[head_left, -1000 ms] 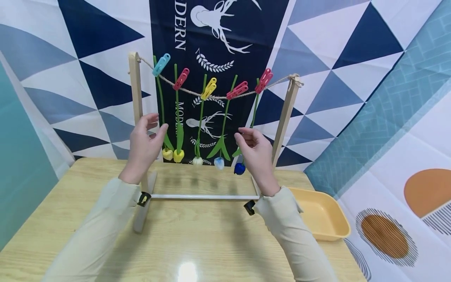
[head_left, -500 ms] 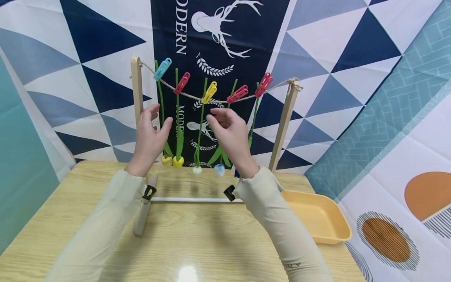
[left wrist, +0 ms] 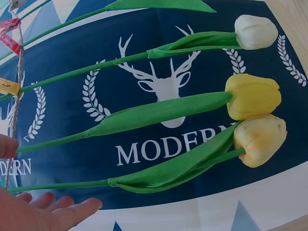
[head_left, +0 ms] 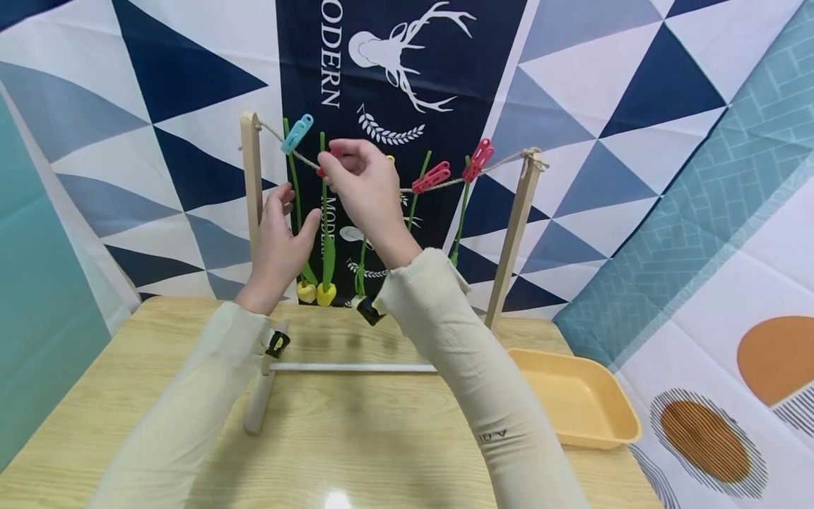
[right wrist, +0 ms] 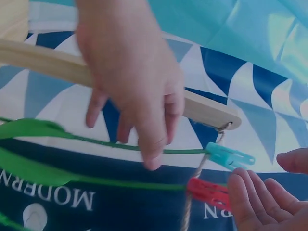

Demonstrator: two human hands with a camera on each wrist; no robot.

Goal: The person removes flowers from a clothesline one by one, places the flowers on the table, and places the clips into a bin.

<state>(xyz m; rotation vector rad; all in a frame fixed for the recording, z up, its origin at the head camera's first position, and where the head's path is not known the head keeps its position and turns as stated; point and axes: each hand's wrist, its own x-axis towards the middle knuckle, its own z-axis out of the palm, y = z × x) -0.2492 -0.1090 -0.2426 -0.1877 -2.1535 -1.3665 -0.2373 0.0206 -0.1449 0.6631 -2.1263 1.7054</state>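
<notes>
Right hand (head_left: 369,192), thumb parted from fingers, at red clip (right wrist: 208,193), contact uncertain; clip evidently pins yellow tulip (head_left: 326,294) to rope (right wrist: 186,215) above left hand (head_left: 280,247), fingers loose.

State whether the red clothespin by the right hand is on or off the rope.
On: in the right wrist view, the red clothespin sits across the rope.

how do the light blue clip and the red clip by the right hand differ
The light blue clip is pale, while the red clip is strongly coloured. The light blue clip sits higher, nearer the left wooden post; the red clip sits lower. The right hand partly hides the red clip, but leaves the light blue clip uncovered. Both grip the rope.
</notes>
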